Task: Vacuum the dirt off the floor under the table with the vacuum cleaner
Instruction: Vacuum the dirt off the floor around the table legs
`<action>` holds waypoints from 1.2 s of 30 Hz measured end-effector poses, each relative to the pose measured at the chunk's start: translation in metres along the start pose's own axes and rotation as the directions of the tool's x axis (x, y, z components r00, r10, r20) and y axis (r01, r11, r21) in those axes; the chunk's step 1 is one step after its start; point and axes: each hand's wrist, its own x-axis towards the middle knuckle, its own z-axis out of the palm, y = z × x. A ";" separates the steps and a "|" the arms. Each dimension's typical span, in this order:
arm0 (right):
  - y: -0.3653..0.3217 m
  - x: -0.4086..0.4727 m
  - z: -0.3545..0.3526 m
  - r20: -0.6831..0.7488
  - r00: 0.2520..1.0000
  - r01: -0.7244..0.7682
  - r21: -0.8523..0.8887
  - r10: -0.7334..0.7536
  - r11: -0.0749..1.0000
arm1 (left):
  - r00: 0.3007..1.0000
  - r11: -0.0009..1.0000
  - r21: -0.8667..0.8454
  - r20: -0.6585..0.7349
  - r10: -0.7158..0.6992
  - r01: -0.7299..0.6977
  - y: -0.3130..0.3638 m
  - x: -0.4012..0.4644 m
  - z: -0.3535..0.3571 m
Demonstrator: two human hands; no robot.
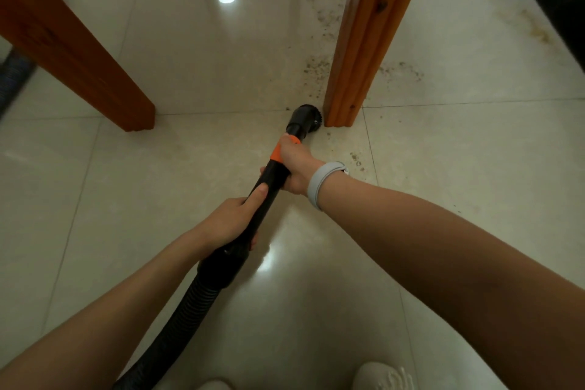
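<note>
My left grip and right grip grasping the vacuum wand, brush nozzle touching worktop leg, dirt on the floor alongside

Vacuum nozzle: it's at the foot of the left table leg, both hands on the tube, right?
Not quite. The head view shows the vacuum nozzle at the foot of the right table leg, with both the left hand and right hand on the tube.

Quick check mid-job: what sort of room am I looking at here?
Probably a home dining area, seen at floor level: glossy pale tiled floor, two wooden table legs, and scattered dirt by the vacuum's brush nozzle. Both hands hold the wand.
</note>
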 end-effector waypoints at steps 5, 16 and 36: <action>0.000 -0.009 -0.010 -0.057 0.998 0.015 0.019 -0.014 1.000 | 0.999 0.999 0.046 0.035 0.001 -0.003 0.009 0.000 0.003; 0.044 -0.023 -0.036 -0.082 0.995 -0.053 0.006 0.053 0.999 | 0.993 0.976 0.216 0.114 -0.015 -0.010 -0.023 -0.030 0.013; 0.067 -0.040 -0.070 -0.153 0.981 -0.107 0.061 0.115 0.992 | 0.964 0.971 0.237 0.264 -0.027 -0.038 -0.024 -0.042 0.035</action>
